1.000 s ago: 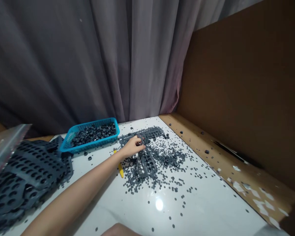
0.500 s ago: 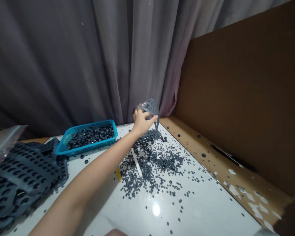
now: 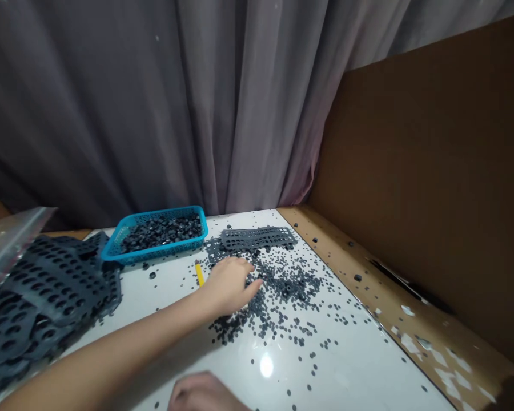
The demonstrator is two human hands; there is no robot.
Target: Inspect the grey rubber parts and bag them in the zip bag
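Note:
My left hand is low over small dark discs scattered on the white tabletop. Its thumb and forefinger are spread apart; the other fingertips are hidden from view. A white strip shows only as a sliver under the palm side. Just left of the wrist lies a yellow stick. Beyond the hand, a dark perforated sheet rests flat. At the bottom edge, my right hand is curled closed and partly cut off; whatever it may hold cannot be made out.
A blue basket filled with dark pieces stands at the back left. More perforated sheets are heaped at left, beside a clear plastic bag. Cardboard rises on the right, with white scraps along its base. A grey curtain hangs behind.
My left hand has let go of the perforated sheet, which now lies on the table, and has come nearer and lower over the discs and white strip. More of my right hand shows.

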